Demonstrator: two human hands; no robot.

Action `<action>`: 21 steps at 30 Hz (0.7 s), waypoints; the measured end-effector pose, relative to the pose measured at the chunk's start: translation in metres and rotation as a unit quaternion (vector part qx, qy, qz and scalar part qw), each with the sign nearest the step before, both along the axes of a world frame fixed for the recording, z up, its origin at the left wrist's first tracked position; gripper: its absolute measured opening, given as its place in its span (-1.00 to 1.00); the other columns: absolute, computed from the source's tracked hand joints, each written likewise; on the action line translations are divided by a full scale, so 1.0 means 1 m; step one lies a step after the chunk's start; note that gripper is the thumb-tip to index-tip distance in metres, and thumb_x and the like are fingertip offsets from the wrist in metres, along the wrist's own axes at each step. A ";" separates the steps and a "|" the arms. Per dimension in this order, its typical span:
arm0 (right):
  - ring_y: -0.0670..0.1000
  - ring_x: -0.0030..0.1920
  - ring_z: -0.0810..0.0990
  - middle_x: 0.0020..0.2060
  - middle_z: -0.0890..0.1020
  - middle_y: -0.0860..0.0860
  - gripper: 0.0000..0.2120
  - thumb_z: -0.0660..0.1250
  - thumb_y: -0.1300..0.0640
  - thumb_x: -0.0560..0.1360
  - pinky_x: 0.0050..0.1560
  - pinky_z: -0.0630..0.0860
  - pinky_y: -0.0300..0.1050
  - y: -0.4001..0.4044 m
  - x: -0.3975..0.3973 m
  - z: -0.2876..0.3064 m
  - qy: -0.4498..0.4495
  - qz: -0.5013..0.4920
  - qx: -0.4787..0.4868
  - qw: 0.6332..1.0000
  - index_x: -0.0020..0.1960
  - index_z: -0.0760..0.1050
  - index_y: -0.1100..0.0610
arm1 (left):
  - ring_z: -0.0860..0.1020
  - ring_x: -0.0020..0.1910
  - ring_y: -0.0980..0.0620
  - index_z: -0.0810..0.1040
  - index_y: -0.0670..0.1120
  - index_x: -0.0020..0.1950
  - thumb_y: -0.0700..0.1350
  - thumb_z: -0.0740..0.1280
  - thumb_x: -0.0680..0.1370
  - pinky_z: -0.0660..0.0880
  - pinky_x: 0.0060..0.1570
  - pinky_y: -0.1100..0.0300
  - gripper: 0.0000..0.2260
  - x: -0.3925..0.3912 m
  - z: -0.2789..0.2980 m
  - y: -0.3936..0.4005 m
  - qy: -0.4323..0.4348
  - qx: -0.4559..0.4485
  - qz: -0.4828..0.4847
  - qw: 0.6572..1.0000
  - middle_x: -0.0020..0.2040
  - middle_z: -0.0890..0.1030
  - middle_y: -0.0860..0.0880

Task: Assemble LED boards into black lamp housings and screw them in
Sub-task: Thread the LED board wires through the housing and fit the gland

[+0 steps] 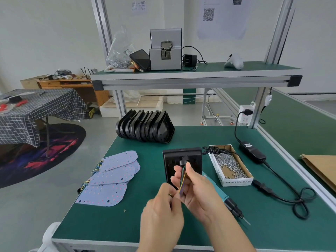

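Green matte bench [127,224], rectangular black housing [192,157]

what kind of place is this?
Likely a small lamp assembly workstation: a green bench with stacked black housings, loose LED boards, a box of screws and an electric screwdriver.

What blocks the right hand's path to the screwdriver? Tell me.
Nothing visible. The screwdriver lies on the mat just right of the right hand, but that hand is pinching the wires, so it must release first.
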State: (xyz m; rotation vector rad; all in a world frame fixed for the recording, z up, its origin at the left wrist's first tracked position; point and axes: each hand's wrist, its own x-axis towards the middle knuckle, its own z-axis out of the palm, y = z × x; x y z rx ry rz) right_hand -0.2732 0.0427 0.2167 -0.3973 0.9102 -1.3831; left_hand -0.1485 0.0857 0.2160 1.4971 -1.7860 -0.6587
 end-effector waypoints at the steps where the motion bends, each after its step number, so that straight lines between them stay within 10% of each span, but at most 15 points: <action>1: 0.08 -0.09 0.76 -0.11 0.73 0.11 -0.61 0.32 -0.06 0.64 0.18 0.59 0.11 0.003 0.001 -0.001 0.021 0.003 -0.017 1.000 0.15 0.69 0.27 | 0.59 -0.19 0.10 0.42 0.11 -0.07 0.11 0.29 0.64 0.52 -0.07 0.11 -0.85 0.001 0.006 -0.003 0.004 0.010 -0.002 1.000 -0.26 0.65 0.21; 12: -0.07 0.10 0.73 0.06 0.77 -0.03 -0.64 0.26 0.31 0.67 0.02 0.60 -0.26 0.028 0.022 -0.002 0.293 0.022 -0.173 0.940 0.20 0.72 -0.06 | 0.59 -0.14 0.16 0.47 0.03 -0.04 0.13 0.28 0.67 0.42 -0.23 0.33 -0.79 -0.019 0.019 -0.050 0.115 0.064 0.053 0.990 -0.18 0.64 0.08; 15: -0.18 -0.03 0.71 -0.05 0.75 -0.22 -0.65 0.24 0.18 0.68 0.01 0.59 -0.23 0.034 0.016 -0.006 0.484 0.030 -0.181 0.856 0.20 0.65 -0.22 | 0.54 -0.30 0.14 0.50 -0.01 -0.11 0.07 0.31 0.67 0.36 -0.32 0.31 -0.78 -0.018 0.013 -0.054 0.150 0.047 0.047 0.986 -0.34 0.61 0.10; 18: -0.10 -0.36 0.60 -0.33 0.67 -0.13 -0.84 0.28 -0.05 0.58 -0.28 0.55 -0.20 0.045 0.002 -0.011 0.584 -0.118 -0.196 0.779 -0.03 0.64 -0.20 | 0.44 -0.42 0.15 0.50 0.00 -0.16 0.08 0.34 0.65 0.35 -0.36 0.30 -0.75 -0.013 0.009 -0.055 0.162 0.028 0.033 0.986 -0.41 0.57 0.11; 21: -0.08 -0.21 0.58 -0.21 0.62 -0.11 -0.93 0.34 -0.04 0.56 -0.19 0.48 -0.24 0.043 -0.026 -0.002 0.537 -0.304 -0.247 0.747 -0.02 0.61 -0.15 | 0.55 -0.33 0.20 0.56 0.06 -0.12 0.13 0.37 0.63 0.40 -0.31 0.36 -0.80 -0.009 0.008 -0.058 0.166 0.029 0.020 0.986 -0.27 0.68 0.16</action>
